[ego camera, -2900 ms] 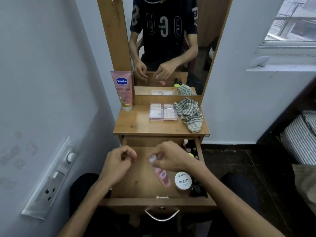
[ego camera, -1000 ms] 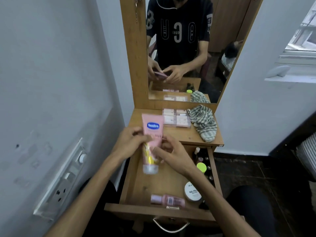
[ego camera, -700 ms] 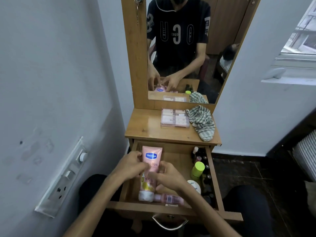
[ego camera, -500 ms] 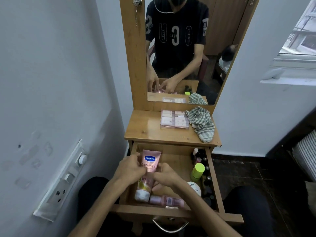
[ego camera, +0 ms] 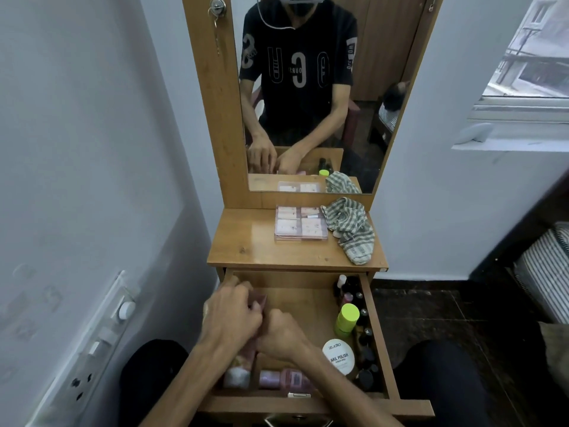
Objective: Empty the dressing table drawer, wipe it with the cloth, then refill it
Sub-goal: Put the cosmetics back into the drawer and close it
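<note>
The refill step seems to be in hand. The open drawer (ego camera: 381, 340) already holds small bottles, a green-capped bottle (ego camera: 347, 319), a white nail polish remover tub (ego camera: 339, 356) and a pink bottle (ego camera: 284, 378) lying at the front. Both hands are low inside the drawer, at its left side, laying down the pink tube (ego camera: 238, 369). The left hand (ego camera: 232, 315) is curled with its grip closed on the upper part of the tube; the right hand (ego camera: 281, 334) is bent beside it, touching it, but I cannot tell if its grip holds anything. The checked cloth (ego camera: 351, 231) and a clear palette box (ego camera: 300, 224) lie on the worktop (ego camera: 243, 241) (the box is probably the next thing to put back). The next move calls for releasing the tube flat and reaching up.
</note>
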`<state>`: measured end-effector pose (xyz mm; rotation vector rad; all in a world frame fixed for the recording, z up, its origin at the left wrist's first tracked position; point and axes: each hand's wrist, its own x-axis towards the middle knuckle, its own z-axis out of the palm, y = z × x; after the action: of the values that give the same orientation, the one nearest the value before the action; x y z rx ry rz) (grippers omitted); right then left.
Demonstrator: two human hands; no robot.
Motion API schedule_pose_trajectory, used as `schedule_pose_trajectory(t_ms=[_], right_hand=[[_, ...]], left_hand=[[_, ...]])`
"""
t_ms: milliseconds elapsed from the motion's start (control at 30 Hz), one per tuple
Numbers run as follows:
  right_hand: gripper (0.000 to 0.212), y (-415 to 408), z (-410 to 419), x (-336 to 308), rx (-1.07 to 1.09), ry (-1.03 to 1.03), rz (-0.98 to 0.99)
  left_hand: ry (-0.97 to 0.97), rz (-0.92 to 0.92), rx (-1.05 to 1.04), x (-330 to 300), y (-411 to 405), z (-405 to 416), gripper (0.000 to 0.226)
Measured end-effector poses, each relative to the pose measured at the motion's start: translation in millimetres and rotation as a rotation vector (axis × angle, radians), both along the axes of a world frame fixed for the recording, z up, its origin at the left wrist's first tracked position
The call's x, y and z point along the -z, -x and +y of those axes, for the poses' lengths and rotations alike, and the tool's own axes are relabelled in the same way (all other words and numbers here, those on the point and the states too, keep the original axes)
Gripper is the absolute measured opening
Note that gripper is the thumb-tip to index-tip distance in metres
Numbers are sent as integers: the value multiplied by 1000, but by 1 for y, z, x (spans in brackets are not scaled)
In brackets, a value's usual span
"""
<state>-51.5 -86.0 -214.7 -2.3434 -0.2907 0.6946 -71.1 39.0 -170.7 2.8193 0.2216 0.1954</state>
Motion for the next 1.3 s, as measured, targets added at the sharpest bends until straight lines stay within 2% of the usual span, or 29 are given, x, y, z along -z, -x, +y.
schedule_pose_trajectory(t_ms=[100, 200, 300, 367, 433, 633, 733, 800, 867, 967, 1033, 1100, 1300], right_hand=[[46, -4, -4, -13, -9, 61, -72], [36, -24, -22, -40, 142, 12, -194], [17, -56, -44, -67, 370, -139, -440], [17, -79, -57, -81, 484, -179, -564], [22, -102, -68, -85, 570, -159, -608], [25, -136, -65, -77, 594, 38, -581], [25, -139, -58, -76, 582, 91, -562], [23, -139, -57, -74, 575, 61, -548], [24, -132, -59, -75, 575, 12, -535], [27, -111, -65, -84, 554, -96, -501], [32, -92, -69, -92, 519, -141, -486], [33, -70, -74, -99, 468, -151, -473], [19, -9, -90, -95, 412, -155, -332]], left_hand=[[144, -143, -2, -15, -19, -3, 17], [300, -199, -27, -32, -48, -8, 17], [423, -194, -66, -42, -81, -14, 28], [422, -159, -72, -42, -102, -18, 38], [438, -97, -85, -41, -120, -23, 43], [489, -59, -106, -36, -146, -33, 16], [513, -91, -108, -40, -145, -37, 15], [537, -90, -115, -42, -140, -37, 8], [551, -96, -115, -44, -131, -37, 18], [572, -78, -129, -45, -111, -30, 13], [601, -87, -137, -48, -94, -24, 29], [628, -118, -132, -52, -71, -18, 35], [590, -134, -84, -57, 5, -12, 21]])
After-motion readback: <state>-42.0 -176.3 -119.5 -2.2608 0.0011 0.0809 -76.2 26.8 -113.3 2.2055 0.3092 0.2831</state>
